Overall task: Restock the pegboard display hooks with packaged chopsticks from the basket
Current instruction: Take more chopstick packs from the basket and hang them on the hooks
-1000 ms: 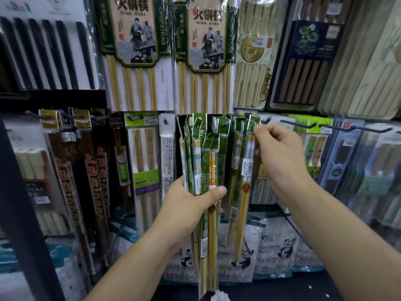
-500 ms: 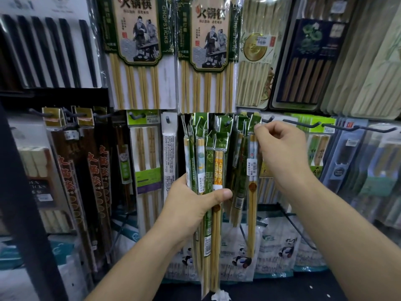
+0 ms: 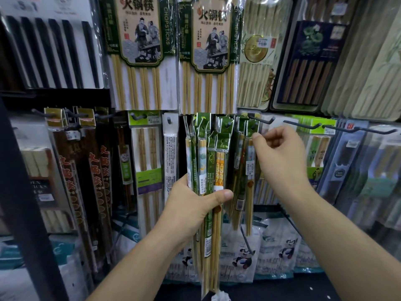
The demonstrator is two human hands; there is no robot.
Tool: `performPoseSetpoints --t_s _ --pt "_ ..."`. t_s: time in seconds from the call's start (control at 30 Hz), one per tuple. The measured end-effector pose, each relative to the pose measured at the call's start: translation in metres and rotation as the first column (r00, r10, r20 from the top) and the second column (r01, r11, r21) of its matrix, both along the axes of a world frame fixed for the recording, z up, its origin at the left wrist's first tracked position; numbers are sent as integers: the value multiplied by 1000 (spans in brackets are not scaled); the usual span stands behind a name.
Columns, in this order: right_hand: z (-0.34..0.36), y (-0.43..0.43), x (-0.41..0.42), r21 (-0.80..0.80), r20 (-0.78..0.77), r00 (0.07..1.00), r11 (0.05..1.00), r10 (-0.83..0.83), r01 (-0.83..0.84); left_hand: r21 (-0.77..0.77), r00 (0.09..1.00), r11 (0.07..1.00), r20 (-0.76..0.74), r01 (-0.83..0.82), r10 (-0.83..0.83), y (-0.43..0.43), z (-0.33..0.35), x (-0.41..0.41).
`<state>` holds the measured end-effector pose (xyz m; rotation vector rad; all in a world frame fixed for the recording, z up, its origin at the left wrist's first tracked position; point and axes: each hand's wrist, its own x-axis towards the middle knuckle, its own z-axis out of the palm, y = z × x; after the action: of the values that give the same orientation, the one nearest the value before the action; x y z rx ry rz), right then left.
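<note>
My left hand (image 3: 191,209) grips a bundle of slim chopstick packs (image 3: 208,161) with green header cards, held upright in front of the pegboard. My right hand (image 3: 280,155) is up at a black hook (image 3: 261,120), its thumb and curled fingers pinching the green header of a single chopstick pack (image 3: 250,168). That pack hangs straight down beside several like it on the same hook. The basket is out of view.
Two long black hooks (image 3: 303,126) (image 3: 355,129) jut out to the right of my right hand. Large hot-pot chopstick packs (image 3: 138,51) hang above. Dark red packs (image 3: 97,170) hang at left, and panda-print bags (image 3: 243,259) fill the row below.
The single pack in my right hand has swung from a slant to hanging straight at the hook. My left hand has kept its hold on the bundle.
</note>
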<state>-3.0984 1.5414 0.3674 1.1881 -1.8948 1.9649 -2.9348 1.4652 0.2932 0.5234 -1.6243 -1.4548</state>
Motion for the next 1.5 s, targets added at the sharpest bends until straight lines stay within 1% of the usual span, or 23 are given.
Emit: performPoseSetpoints --t_s 0.07,0.13,0.17,0.23,0.3,0.37,0.43,0.53,0.63,0.73,0.83,0.9,1.0,1.1,1.17,1.2,1.27,1.33,1.37,1.43,1.5 --pt "-6 4 13 -5 -49 992 993 118 -118 -12 1000 1000 3 0 0 1 1 0" --pt "-10 6 26 63 -97 967 971 234 -229 -22 1000 999 7 25 -25 1 2 0" --pt "-12 6 30 88 -109 961 965 256 -247 -27 999 999 6 48 -48 2 2 0" --pt "-10 5 33 87 -89 960 963 264 -257 -26 997 996 0 81 -81 4 3 0" --pt "-6 3 30 40 1 963 962 270 -270 -4 997 997 -16 72 -72 5 3 -1" --pt "0 3 22 -13 82 968 972 237 -236 55 998 997 -35 47 -45 4 3 -1" --pt "7 1 12 -53 127 971 979 202 -197 114 996 991 -67 67 -60 1 2 0" --pt "14 -2 2 -37 139 978 987 157 -153 94 995 991 -53 92 -87 -1 1 3" --pt "16 -6 -2 -26 165 977 991 135 -133 49 997 996 -7 75 -75 -2 -2 2" --pt "15 -7 -3 -28 148 981 992 129 -126 24 997 998 40 61 -62 -4 -5 -1" --pt "14 -8 -4 -24 132 983 992 129 -127 39 997 997 23 68 -68 -3 -4 -3" --pt "13 -8 -5 12 103 989 994 106 -108 73 995 992 -3 99 -99 -2 -3 -3" --pt "9 -7 -7 63 43 998 996 52 -54 155 981 970 -78 187 -177 0 1 -3" --pt "2 -6 -6 34 60 998 999 6 -8 187 974 958 -111 217 -199 4 4 -1" --pt "-2 -3 0 8 55 998 1000 9 -10 194 963 948 -141 253 -228 7 7 1" --pt "-3 -2 4 5 35 999 999 36 -37 190 959 945 -151 265 -239 9 8 1" --pt "-5 0 14 25 23 986 986 164 -164 180 957 946 -157 271 -244 12 11 2" --pt "-7 0 22 43 72 948 949 310 -313 167 955 948 -170 271 -243 14 11 2" --pt "-8 0 25 44 98 931 933 351 -356 162 954 949 -176 272 -244 16 12 2" --pt "-8 -1 26 41 133 920 925 370 -378 147 953 953 -189 266 -237 15 10 0" --pt "-4 -1 24 23 166 923 934 347 -356 146 955 956 -192 254 -225 13 7 -1"
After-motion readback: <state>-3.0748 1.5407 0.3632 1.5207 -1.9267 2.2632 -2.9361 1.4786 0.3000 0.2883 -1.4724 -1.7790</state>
